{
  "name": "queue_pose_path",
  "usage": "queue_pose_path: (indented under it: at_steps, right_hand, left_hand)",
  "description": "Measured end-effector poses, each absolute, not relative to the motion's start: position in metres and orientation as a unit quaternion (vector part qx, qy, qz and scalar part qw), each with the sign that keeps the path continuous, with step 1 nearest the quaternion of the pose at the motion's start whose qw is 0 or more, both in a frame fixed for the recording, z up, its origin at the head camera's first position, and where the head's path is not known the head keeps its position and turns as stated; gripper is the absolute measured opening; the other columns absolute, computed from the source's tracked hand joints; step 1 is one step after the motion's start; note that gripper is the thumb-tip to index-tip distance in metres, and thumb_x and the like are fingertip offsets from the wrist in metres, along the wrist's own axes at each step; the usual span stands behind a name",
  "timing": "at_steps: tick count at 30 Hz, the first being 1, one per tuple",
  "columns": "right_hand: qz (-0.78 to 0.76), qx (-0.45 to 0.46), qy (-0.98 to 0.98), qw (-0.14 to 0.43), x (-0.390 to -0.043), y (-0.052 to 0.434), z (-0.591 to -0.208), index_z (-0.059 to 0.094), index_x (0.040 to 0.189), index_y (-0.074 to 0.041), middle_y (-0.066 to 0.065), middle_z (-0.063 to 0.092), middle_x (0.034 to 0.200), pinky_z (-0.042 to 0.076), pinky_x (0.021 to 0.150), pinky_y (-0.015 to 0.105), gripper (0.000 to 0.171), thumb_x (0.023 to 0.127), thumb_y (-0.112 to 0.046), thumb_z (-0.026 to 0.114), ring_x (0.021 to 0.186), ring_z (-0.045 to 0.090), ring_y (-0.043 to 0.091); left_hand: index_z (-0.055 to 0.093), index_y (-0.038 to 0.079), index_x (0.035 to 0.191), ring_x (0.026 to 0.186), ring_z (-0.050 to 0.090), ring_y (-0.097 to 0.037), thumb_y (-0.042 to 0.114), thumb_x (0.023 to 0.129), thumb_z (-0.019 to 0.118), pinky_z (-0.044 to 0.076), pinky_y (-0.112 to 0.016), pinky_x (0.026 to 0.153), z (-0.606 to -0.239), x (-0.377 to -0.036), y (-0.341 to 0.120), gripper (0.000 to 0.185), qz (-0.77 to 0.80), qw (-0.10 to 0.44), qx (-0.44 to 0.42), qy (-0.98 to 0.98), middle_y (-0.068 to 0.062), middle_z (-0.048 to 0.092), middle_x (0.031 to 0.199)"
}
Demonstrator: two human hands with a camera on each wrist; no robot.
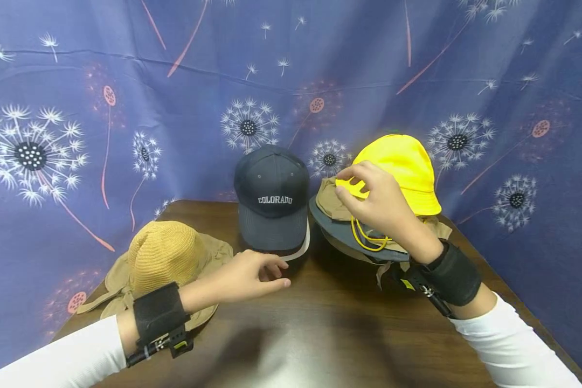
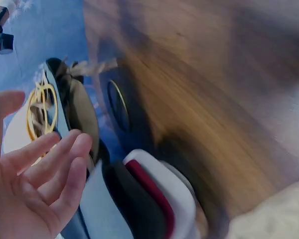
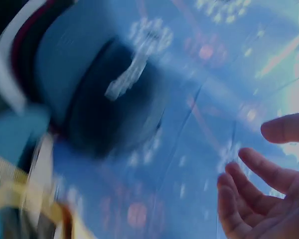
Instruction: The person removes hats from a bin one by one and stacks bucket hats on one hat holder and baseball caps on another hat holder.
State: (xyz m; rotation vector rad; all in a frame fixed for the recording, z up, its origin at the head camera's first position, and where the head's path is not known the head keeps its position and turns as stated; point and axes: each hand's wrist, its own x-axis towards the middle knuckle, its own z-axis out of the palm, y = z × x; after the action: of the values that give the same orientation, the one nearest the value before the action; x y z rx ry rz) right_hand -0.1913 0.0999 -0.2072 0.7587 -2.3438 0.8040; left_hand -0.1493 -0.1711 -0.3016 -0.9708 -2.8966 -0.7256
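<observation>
My right hand (image 1: 380,196) is in front of the yellow bucket hat (image 1: 407,159), thumb and fingers loosely bent and apart. The right wrist view shows nothing between those fingers. That hat tops a stack of hats on the right, its yellow cord (image 1: 368,242) hanging over a blue-grey brim (image 1: 334,229). My left hand (image 1: 244,275) hovers below the navy COLORADO cap (image 1: 271,183), empty, fingers relaxed. The left wrist view shows more brims beneath the cap, including a maroon one (image 2: 152,199) and a white one (image 2: 182,199).
A mustard knitted hat (image 1: 162,253) sits on beige fabric hats (image 1: 116,277) at the left, beside my left forearm. All the hats stand on a brown wooden table (image 1: 300,323). A blue dandelion-print cloth (image 1: 184,118) hangs behind and around the table.
</observation>
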Motion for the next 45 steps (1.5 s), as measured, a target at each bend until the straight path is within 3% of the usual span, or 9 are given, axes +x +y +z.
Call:
queue_pose_path:
  at_steps: [3, 8, 15, 20, 25, 31, 35, 40, 45]
  right_hand:
    - [0.312, 0.322, -0.864, 0.228, -0.188, 0.077, -0.207, 0.068, 0.106, -0.008, 0.008, 0.067, 0.103, 0.055, 0.074, 0.037, 0.020, 0.089, -0.018, 0.064, 0.091, 0.061, 0.021]
    - [0.348, 0.379, -0.846, 0.140, -0.192, 0.037, -0.219, 0.063, 0.118, -0.010, 0.007, 0.065, 0.116, 0.056, 0.089, 0.037, 0.032, 0.088, -0.021, 0.066, 0.105, 0.062, 0.023]
    - [0.371, 0.414, -0.831, 0.019, -0.207, -0.015, -0.256, 0.049, 0.136, -0.012, 0.010, 0.056, 0.136, 0.049, 0.103, 0.043, 0.050, 0.091, -0.027, 0.064, 0.125, 0.056, 0.028]
    - [0.375, 0.406, -0.832, -0.044, -0.220, -0.051, -0.291, 0.040, 0.143, -0.012, 0.011, 0.048, 0.144, 0.048, 0.105, 0.040, 0.060, 0.090, -0.030, 0.065, 0.132, 0.050, 0.028]
    - [0.390, 0.391, -0.825, -0.121, -0.237, -0.084, -0.324, 0.026, 0.150, -0.013, 0.014, 0.039, 0.151, 0.043, 0.111, 0.042, 0.076, 0.089, -0.031, 0.067, 0.139, 0.043, 0.030]
    - [0.461, 0.355, -0.792, -0.182, -0.253, -0.124, -0.361, 0.004, 0.155, -0.024, 0.017, 0.021, 0.159, 0.038, 0.114, 0.047, 0.099, 0.084, -0.032, 0.072, 0.143, 0.033, 0.038]
    - [0.487, 0.336, -0.785, -0.182, -0.258, -0.145, -0.380, -0.006, 0.154, -0.028, 0.015, 0.013, 0.161, 0.037, 0.114, 0.050, 0.111, 0.080, -0.033, 0.077, 0.146, 0.026, 0.039]
    - [0.496, 0.318, -0.789, -0.175, -0.260, -0.162, -0.392, -0.008, 0.154, -0.026, 0.013, 0.011, 0.162, 0.029, 0.118, 0.052, 0.117, 0.076, -0.034, 0.080, 0.149, 0.019, 0.035]
    - [0.498, 0.304, -0.789, -0.190, -0.260, -0.173, -0.399, -0.006, 0.155, -0.022, 0.017, 0.013, 0.162, 0.027, 0.120, 0.050, 0.119, 0.075, -0.034, 0.081, 0.150, 0.019, 0.032]
  left_hand:
    - [0.068, 0.020, 0.111, 0.076, 0.063, 0.002, 0.045, 0.089, 0.062, 0.052, -0.018, 0.070, -0.302, -0.145, -0.191, 0.034, -0.224, -0.015, -0.313, -0.923, 0.012, 0.073, 0.089]
    - [0.064, 0.018, 0.120, 0.078, 0.066, 0.000, 0.044, 0.089, 0.063, 0.055, -0.021, 0.071, -0.300, -0.137, -0.226, 0.040, -0.238, -0.010, -0.318, -0.918, 0.005, 0.074, 0.095]
    - [0.070, 0.018, 0.106, 0.069, 0.067, -0.008, 0.039, 0.077, 0.078, 0.055, -0.023, 0.063, -0.307, -0.131, -0.277, 0.036, -0.208, 0.247, -0.223, -0.920, 0.003, 0.074, 0.085]
    - [0.058, 0.013, 0.128, 0.109, 0.061, -0.032, 0.037, 0.066, 0.085, 0.050, -0.051, 0.090, -0.316, -0.141, -0.322, 0.072, -0.217, 0.346, -0.125, -0.904, -0.011, 0.064, 0.123]
    - [0.022, 0.019, 0.153, 0.137, 0.030, -0.048, 0.039, 0.061, 0.089, 0.028, -0.074, 0.102, -0.333, -0.148, -0.364, 0.115, -0.269, 0.297, -0.058, -0.914, -0.020, 0.026, 0.155]
    - [-0.020, 0.030, 0.151, 0.139, 0.015, -0.059, 0.044, 0.065, 0.086, 0.025, -0.080, 0.098, -0.354, -0.147, -0.399, 0.138, -0.314, 0.198, 0.006, -0.929, -0.023, -0.009, 0.160]
    - [-0.030, 0.033, 0.146, 0.136, 0.015, -0.063, 0.043, 0.071, 0.082, 0.022, -0.079, 0.099, -0.366, -0.150, -0.416, 0.135, -0.351, 0.145, 0.023, -0.925, -0.028, -0.016, 0.158]
    - [-0.030, 0.032, 0.147, 0.140, 0.000, -0.061, 0.038, 0.084, 0.071, 0.014, -0.079, 0.104, -0.379, -0.155, -0.435, 0.119, -0.406, 0.098, 0.014, -0.908, -0.031, -0.015, 0.157]
    - [-0.026, 0.027, 0.149, 0.138, 0.003, -0.063, 0.031, 0.088, 0.068, 0.014, -0.077, 0.106, -0.390, -0.157, -0.442, 0.113, -0.444, 0.051, -0.025, -0.894, -0.033, -0.010, 0.156]
